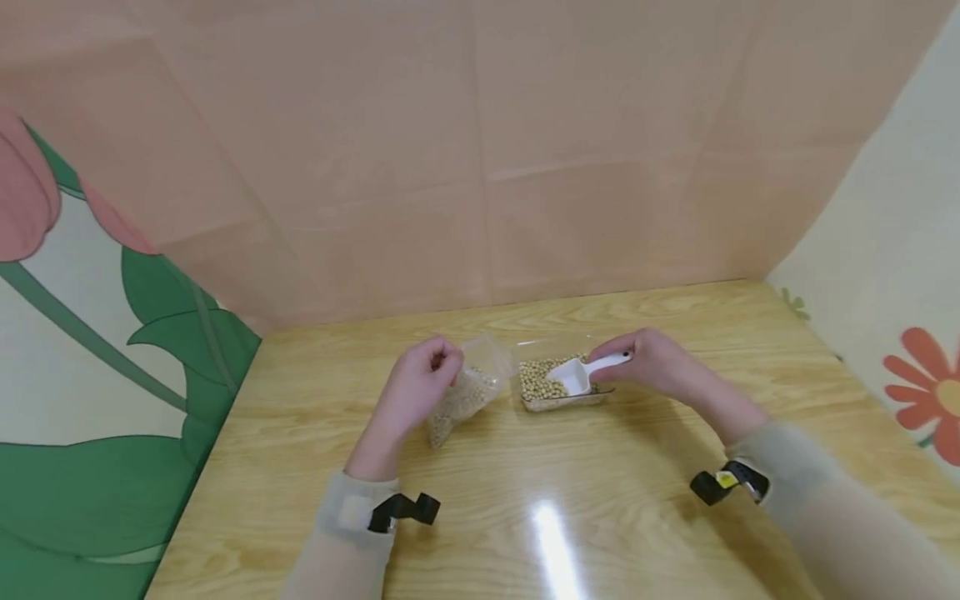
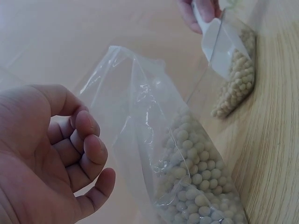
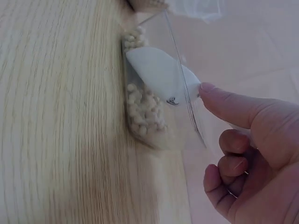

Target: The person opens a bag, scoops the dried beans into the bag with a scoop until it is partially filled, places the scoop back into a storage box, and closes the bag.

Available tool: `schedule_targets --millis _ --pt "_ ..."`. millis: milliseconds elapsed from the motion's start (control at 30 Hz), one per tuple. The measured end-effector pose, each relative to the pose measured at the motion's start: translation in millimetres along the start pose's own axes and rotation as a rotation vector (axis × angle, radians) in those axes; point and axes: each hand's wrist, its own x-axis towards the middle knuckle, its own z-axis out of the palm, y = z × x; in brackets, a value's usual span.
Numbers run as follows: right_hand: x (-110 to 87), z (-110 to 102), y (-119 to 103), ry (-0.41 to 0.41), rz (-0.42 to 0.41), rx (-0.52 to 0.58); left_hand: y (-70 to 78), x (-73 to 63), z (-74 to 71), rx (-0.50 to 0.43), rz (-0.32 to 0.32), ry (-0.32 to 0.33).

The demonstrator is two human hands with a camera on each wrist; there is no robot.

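A clear plastic bag [image 1: 468,396], partly filled with pale round beans [image 2: 201,186], hangs tilted from my left hand [image 1: 417,379], whose thumb and forefinger pinch its upper edge. To its right stands a clear rectangular box [image 1: 562,403] with a layer of the same beans. My right hand [image 1: 652,364] grips the handle of a white scoop [image 1: 576,377], and the scoop's bowl is down among the beans inside the box. In the right wrist view the scoop [image 3: 156,72] shows through the box's clear wall, with beans on both sides of it.
The box and bag are on or over a wood-grain table [image 1: 480,500]. A pinkish cloth backdrop [image 1: 480,167] rises behind its far edge, with flower-printed panels at left [image 1: 75,350] and right [image 1: 900,292].
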Motion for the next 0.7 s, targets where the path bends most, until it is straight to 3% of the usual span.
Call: schedule_targets --millis 267,433,700 --pt "1.7 15.5 -0.4 0.017 0.003 0.070 -0.6 1.7 1.3 0.006 0.006 0.007" --pt "4.9 32.0 2.8 0.056 -0.002 0.163 -6.0 1.9 -0.7 0.010 0.012 0.008" --pt "13.7 49.1 -5.8 0.112 0.012 0.206 -14.4 3.2 -4.3 -0.013 0.018 0.011"
